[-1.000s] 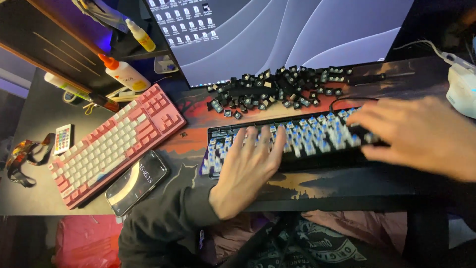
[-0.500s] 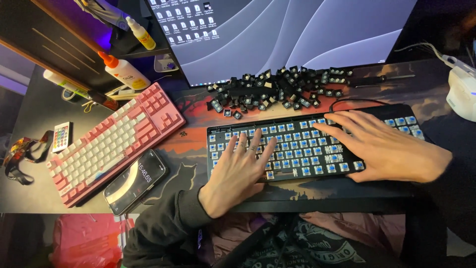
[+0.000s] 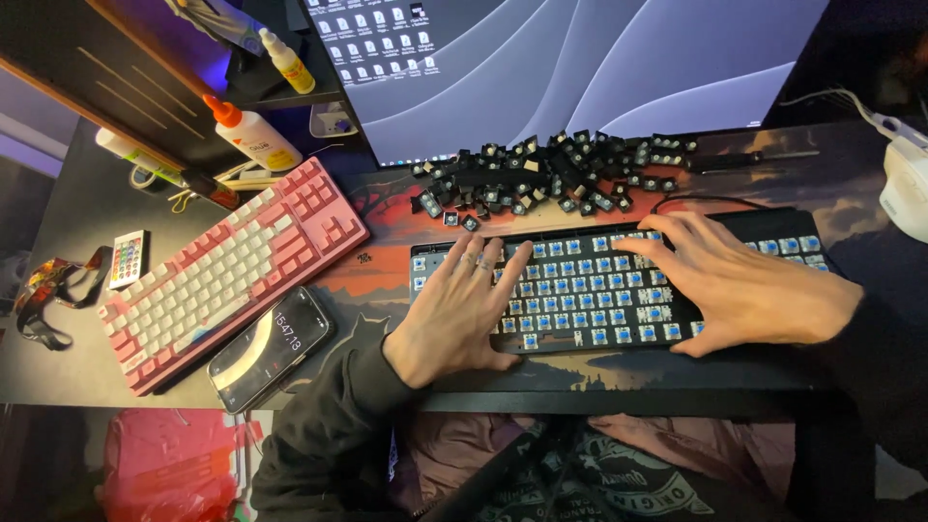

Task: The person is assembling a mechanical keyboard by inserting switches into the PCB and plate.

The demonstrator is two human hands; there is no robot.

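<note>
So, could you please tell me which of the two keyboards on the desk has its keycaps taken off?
The black keyboard under both hands: its blue switches are bare. The pink keyboard to its left keeps all its caps.

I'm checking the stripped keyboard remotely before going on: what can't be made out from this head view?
- Black keyboard: switches under the left hand and right hand are hidden, so any gaps there can't be told.
- Keycap pile: caps overlap and are too small to count or sort.
- White mouse: cut off by the right edge.
- Pink keyboard: its near corner hangs over the desk edge; key legends too small to tell.
</note>
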